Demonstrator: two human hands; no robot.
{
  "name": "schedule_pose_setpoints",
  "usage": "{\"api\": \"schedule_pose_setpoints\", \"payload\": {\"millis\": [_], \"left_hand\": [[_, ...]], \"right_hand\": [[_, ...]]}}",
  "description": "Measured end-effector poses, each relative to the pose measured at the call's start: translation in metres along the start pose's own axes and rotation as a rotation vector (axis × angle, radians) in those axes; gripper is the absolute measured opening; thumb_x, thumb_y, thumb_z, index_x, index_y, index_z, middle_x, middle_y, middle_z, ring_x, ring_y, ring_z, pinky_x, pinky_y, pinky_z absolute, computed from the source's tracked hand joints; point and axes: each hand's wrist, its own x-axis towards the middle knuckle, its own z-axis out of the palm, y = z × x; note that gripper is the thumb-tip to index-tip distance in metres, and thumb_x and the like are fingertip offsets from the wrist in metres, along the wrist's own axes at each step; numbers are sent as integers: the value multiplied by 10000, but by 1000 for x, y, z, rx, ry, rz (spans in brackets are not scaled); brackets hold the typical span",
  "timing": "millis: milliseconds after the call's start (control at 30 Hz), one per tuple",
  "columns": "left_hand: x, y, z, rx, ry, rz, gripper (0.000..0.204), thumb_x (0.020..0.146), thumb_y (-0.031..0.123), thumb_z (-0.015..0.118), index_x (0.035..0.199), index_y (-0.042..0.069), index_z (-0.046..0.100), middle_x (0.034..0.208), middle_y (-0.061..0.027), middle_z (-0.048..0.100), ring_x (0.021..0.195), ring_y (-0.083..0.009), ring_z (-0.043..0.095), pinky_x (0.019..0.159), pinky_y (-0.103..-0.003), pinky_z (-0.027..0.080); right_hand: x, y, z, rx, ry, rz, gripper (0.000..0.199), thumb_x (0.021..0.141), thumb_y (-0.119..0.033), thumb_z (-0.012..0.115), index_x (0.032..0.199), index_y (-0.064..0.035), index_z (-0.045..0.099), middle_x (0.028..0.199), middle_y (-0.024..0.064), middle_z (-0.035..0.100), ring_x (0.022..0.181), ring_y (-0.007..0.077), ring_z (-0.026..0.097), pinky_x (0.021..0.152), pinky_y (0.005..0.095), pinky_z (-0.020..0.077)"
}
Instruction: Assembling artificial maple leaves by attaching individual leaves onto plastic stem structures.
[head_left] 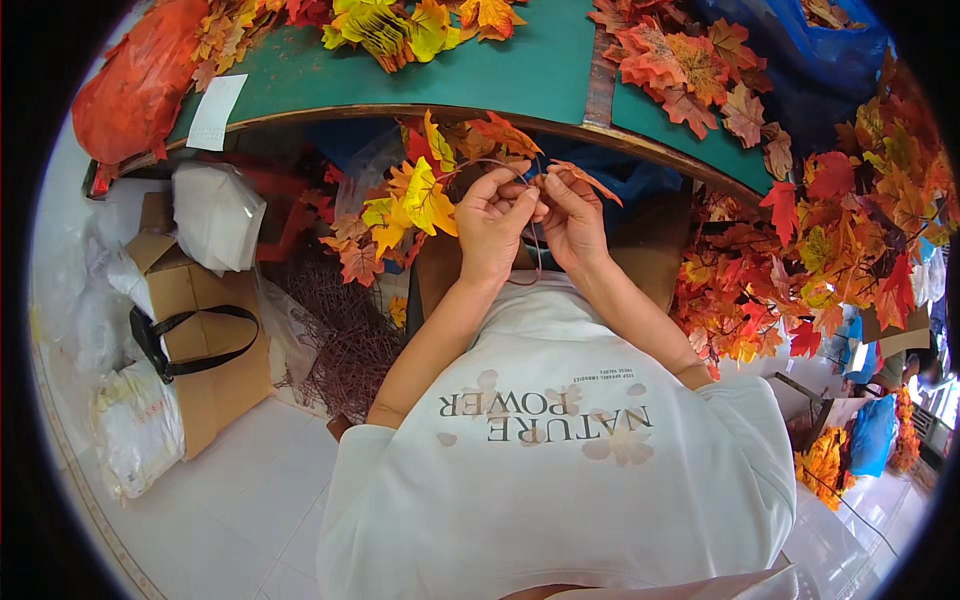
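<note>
Both hands up close together, fingertips meeting, short of the table edge. Left hand (pixel 495 215): thumb and fingers pinched on a thin brown stem (pixel 537 255); its tail loops down between the wrists, toward the shirt (pixel 560 500). Right hand (pixel 575 220): fingers curled in, thumb against index at the same spot, orange leaf (pixel 588 181) sticking out on its far right side. Exact grip point is hidden by the fingers, can't tell which hand carries the load.

Leaf spray (pixel 425 205), yellow to red, sits just left of the left hand.

Edges: curved brown rim (pixel 430 112) of the green table (pixel 530 75) runs just beyond both hands, tight on the far side. Height vs rim: can't tell. Green surface shows past the rim, between yellow leaves (pixel 385 35) ahead-left of the left hand and red-orange leaves (pixel 685 70) ahead-right of the right.

Sides: dark twig bundle (pixel 335 330) back-left of the left hand, cardboard box (pixel 215 340) farther left. Hanging foliage (pixel 810 250) well right of the right hand. Near side: gap between forearms is open down to the shirt, only the stem tail in it.
</note>
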Motion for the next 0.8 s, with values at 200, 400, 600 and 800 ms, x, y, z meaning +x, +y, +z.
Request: {"api": "schedule_pose_setpoints", "payload": {"millis": [200,400,600,800], "left_hand": [[1,-1,0,17,0,-5,292,801,-59,613,1089,-31,572,794,-35,588,665,-111,605,627,-208,495],[1,-3,0,25,10,-4,296,796,-68,613,1088,-33,573,787,-34,586,665,-111,606,622,-209,500],[-1,-2,-2,41,-11,-9,298,792,-74,611,1086,-45,570,794,-43,593,667,-113,611,621,-209,505],[0,-2,0,57,-19,-11,302,791,-76,610,1089,-50,569,794,-45,601,659,-111,609,624,-207,502]], "right_hand": [[0,-1,-1,-11,-35,4,97,858,-37,589,954,-24,601,834,77,635,658,141,602,545,261,506],[-1,0,4,-2,33,-3,104,852,-38,600,955,-25,602,803,54,623,616,132,589,530,263,500],[-3,2,1,-3,45,-2,112,849,-39,603,960,-28,604,804,55,627,616,128,592,529,256,504],[-4,2,1,24,34,-21,101,847,-33,603,947,-24,607,804,60,630,625,130,599,530,256,509]]}}
